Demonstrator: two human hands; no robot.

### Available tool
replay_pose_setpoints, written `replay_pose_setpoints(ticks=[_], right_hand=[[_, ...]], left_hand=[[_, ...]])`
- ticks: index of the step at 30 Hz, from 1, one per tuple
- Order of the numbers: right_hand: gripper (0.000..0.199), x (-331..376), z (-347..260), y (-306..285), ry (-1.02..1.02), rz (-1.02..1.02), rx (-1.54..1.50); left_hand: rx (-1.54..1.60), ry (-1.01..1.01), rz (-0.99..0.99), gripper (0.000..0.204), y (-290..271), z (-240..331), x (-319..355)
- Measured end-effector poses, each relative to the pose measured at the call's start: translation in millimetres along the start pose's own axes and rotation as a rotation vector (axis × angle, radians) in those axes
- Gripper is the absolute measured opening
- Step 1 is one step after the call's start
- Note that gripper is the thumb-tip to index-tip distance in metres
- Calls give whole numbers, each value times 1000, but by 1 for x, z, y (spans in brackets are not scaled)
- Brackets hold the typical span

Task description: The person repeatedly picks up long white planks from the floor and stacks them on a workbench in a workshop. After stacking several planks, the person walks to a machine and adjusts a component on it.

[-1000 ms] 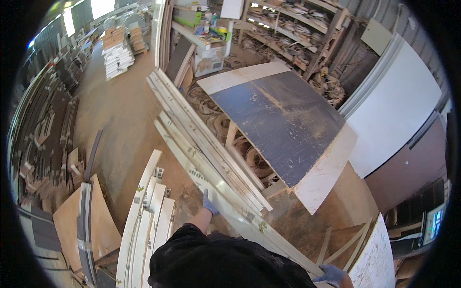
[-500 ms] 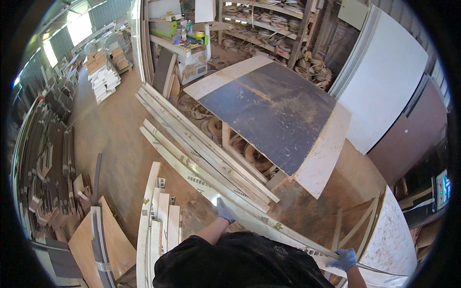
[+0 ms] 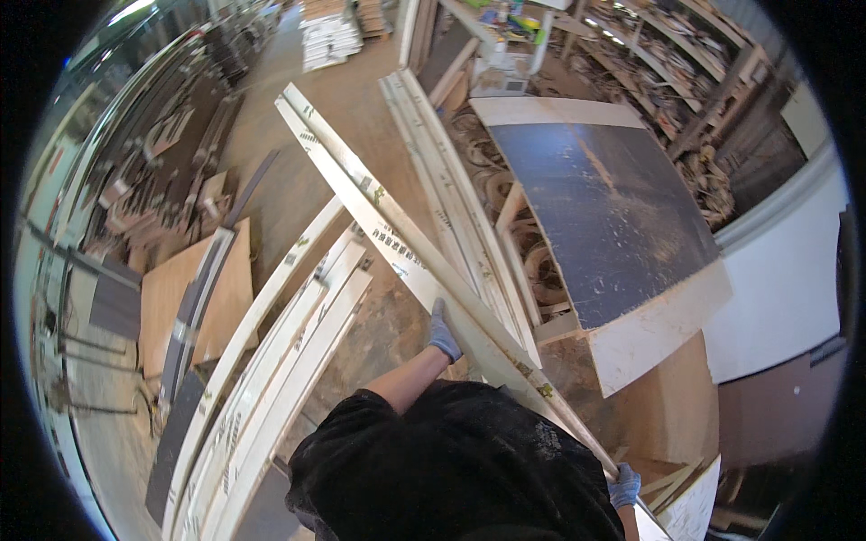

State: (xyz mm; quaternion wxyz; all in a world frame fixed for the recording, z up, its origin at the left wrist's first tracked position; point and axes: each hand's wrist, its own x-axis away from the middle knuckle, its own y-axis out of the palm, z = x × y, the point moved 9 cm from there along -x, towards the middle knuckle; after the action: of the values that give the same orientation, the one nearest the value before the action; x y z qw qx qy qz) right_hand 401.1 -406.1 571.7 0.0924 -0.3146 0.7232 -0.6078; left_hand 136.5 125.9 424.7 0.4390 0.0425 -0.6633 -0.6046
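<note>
A long white board (image 3: 402, 245) with printed marks along its face runs slantwise in front of me, its far end pointing up and left. My left hand (image 3: 443, 334), in a blue-grey glove, holds its near edge around the middle, with the thumb up against the face. At the lower right, my right hand (image 3: 624, 487), gloved alike, is closed round the board near its other end. My torso in black clothing covers part of the floor between the hands. The undersides of both grips are hidden.
Left of me lies a stack of white boards (image 3: 289, 383). Further long boards (image 3: 448, 194) lie beyond the held one, beside a table topped with a dark panel (image 3: 600, 207). Dark strips (image 3: 171, 153) are piled at far left, near a plywood sheet (image 3: 230, 288).
The view has turned left, so the table and shelves sit further right. The held board has swung away from the boards beside it, its far end higher in view; both hands stay on it.
</note>
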Motion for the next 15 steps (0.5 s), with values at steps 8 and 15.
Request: replay_pose_setpoints(ticks=[8, 15], right_hand=[[69, -107, 20, 8, -338, 11, -16], [61, -205, -36, -17, -748, -2, 45]], left_hand=[[90, 297, -31, 86, 1, 6, 78], [274, 410, 117, 89, -31, 0, 138]])
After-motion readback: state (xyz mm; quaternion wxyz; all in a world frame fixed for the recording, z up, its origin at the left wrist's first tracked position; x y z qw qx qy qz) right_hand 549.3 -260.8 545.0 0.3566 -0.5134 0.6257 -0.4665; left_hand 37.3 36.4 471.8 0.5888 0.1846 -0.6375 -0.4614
